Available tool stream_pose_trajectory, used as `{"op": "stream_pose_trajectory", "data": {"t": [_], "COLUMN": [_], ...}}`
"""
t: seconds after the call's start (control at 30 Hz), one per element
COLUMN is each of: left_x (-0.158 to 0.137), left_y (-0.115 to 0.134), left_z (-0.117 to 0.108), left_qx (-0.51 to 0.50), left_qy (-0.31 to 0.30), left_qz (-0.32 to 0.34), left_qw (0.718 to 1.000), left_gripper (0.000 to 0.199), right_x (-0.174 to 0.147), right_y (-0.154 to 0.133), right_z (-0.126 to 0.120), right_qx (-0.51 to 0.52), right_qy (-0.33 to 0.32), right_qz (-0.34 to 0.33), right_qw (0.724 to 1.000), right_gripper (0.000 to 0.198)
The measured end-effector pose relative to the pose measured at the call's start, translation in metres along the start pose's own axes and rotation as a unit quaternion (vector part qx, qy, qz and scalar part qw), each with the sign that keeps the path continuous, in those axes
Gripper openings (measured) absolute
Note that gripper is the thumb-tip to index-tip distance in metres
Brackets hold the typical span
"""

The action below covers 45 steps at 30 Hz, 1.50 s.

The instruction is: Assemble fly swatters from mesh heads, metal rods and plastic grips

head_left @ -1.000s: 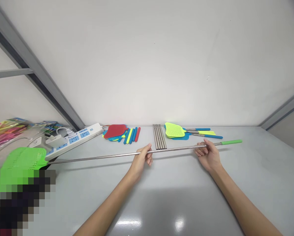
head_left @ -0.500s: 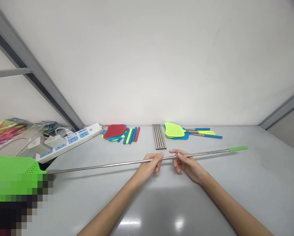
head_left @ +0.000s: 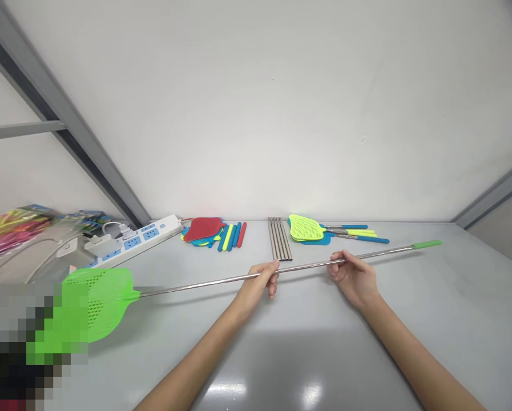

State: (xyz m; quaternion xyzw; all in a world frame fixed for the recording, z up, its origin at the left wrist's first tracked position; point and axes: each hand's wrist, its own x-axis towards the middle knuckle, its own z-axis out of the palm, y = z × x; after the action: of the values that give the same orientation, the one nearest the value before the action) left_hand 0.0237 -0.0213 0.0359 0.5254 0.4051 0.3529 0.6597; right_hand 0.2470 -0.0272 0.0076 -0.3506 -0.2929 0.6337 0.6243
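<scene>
A long green fly swatter (head_left: 110, 302) with a metal telescopic rod lies across the view, its perforated head at the left and its green grip at the far right. My left hand (head_left: 259, 281) is closed around the middle of the rod, thumb on top. Farther right, my right hand (head_left: 353, 277) pinches the rod between thumb and fingers. Both hands are held just above the grey table (head_left: 204, 348). Part of the swatter head is hidden by pixel blur.
At the back lie red and blue swatter heads (head_left: 203, 228), several coloured grips (head_left: 233, 237), several metal tubes (head_left: 280, 238) and a pile of yellow and blue swatters (head_left: 307, 228). A white power strip (head_left: 165, 228) with plugged adapters and bagged colourful items (head_left: 18, 228) are on the left.
The green swatter head has moved right, and the rod between it and my left hand is shorter. My right hand has slid right, away from the left, which stays nearly in place.
</scene>
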Motion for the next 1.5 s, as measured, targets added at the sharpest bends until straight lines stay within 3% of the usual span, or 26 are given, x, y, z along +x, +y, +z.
{"op": "stream_pose_trajectory", "data": {"t": [0.13, 0.33, 0.43, 0.6, 0.77, 0.87, 0.97, 1.07, 1.17, 1.23, 1.33, 1.5], "left_x": [0.000, 0.004, 0.004, 0.002, -0.001, -0.001, 0.001, 0.005, 0.007, 0.008, 0.009, 0.007], "left_y": [-0.001, -0.002, -0.001, -0.003, -0.003, -0.003, -0.004, -0.006, -0.005, -0.005, -0.005, -0.011], "left_z": [-0.004, -0.014, -0.016, -0.011, -0.007, -0.007, -0.009, -0.014, -0.020, -0.023, -0.026, -0.018], "left_qx": [-0.030, -0.073, -0.063, -0.040, -0.003, -0.015, -0.041, -0.096, -0.188, -0.243, -0.272, -0.209], "left_qy": [0.012, 0.089, 0.094, 0.041, 0.021, 0.020, 0.045, 0.127, 0.234, 0.270, 0.266, 0.185], "left_qz": [0.025, 0.048, 0.039, 0.013, -0.021, -0.024, -0.005, 0.019, 0.061, 0.085, 0.082, 0.026], "left_qw": [0.999, 0.992, 0.993, 0.998, 1.000, 0.999, 0.998, 0.987, 0.952, 0.928, 0.921, 0.960], "left_gripper": [0.033, 0.034, 0.035, 0.035, 0.035, 0.034, 0.031, 0.028, 0.023, 0.019, 0.017, 0.021], "right_x": [0.006, 0.007, 0.005, 0.001, -0.003, -0.003, -0.001, 0.001, 0.002, 0.002, 0.000, -0.005], "right_y": [-0.005, -0.003, 0.000, 0.007, 0.010, 0.010, 0.007, 0.004, -0.001, -0.003, -0.004, 0.005], "right_z": [-0.014, -0.023, -0.017, -0.003, 0.006, 0.007, 0.004, -0.002, -0.007, -0.008, -0.005, 0.006], "right_qx": [0.062, 0.073, 0.048, 0.005, -0.067, -0.075, -0.062, -0.058, -0.051, -0.050, -0.061, -0.085], "right_qy": [0.049, 0.081, 0.054, 0.001, -0.065, -0.073, -0.074, -0.055, -0.018, -0.017, -0.057, -0.119], "right_qz": [-0.071, -0.140, -0.113, -0.030, 0.044, 0.062, 0.071, 0.073, 0.048, 0.035, 0.040, 0.066], "right_qw": [0.994, 0.984, 0.991, 1.000, 0.995, 0.993, 0.993, 0.994, 0.997, 0.998, 0.996, 0.987], "right_gripper": [0.022, 0.020, 0.021, 0.023, 0.021, 0.018, 0.019, 0.023, 0.026, 0.027, 0.024, 0.022]}}
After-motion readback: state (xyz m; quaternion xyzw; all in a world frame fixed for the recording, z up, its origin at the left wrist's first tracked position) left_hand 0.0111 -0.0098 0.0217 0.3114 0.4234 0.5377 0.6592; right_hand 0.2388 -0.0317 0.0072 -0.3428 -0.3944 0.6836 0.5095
